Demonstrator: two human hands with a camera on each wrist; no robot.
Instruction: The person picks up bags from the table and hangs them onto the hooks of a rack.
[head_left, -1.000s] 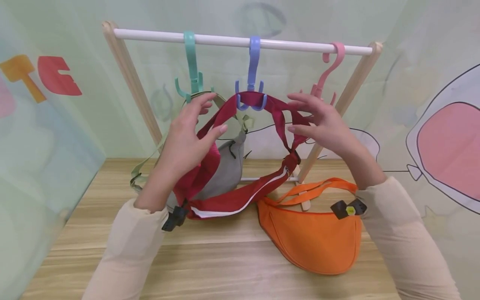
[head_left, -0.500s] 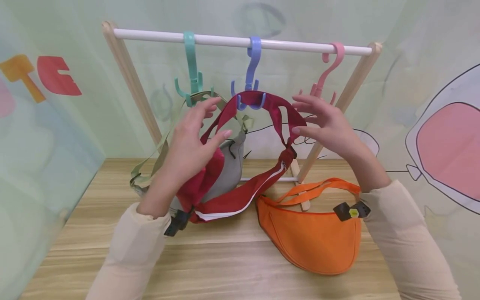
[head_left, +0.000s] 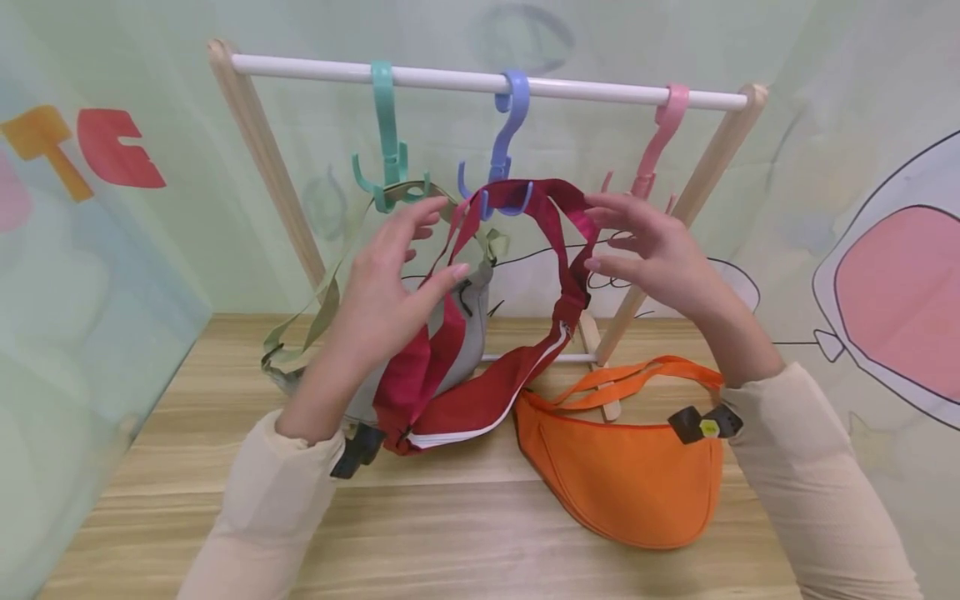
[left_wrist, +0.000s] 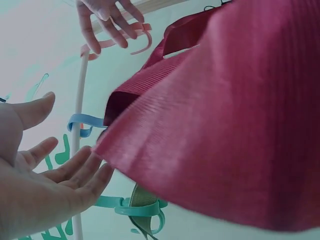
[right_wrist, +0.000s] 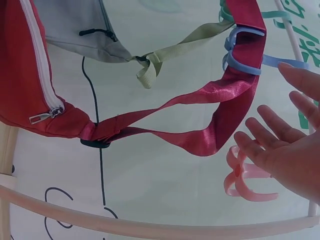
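Observation:
A red waist bag with a white zip hangs by its strap from the blue hook. On the strap's left side is my left hand, fingers loosely extended and thumb apart. In the left wrist view those fingertips lie at the edge of the red strap; whether they touch it I cannot tell. My right hand is spread to the right of the strap, holding nothing. The right wrist view has its fingers apart from the strap. Behind, a grey bag hangs from the green hook.
A white rail on wooden posts bears the hooks. The pink hook is at the right, behind my right hand. An orange waist bag lies on the wooden table at the front right.
The red bag has swung and turned on the blue hook, its left end shifting right. The blue and pink hooks have turned. My hands have moved slightly right and stay spread.

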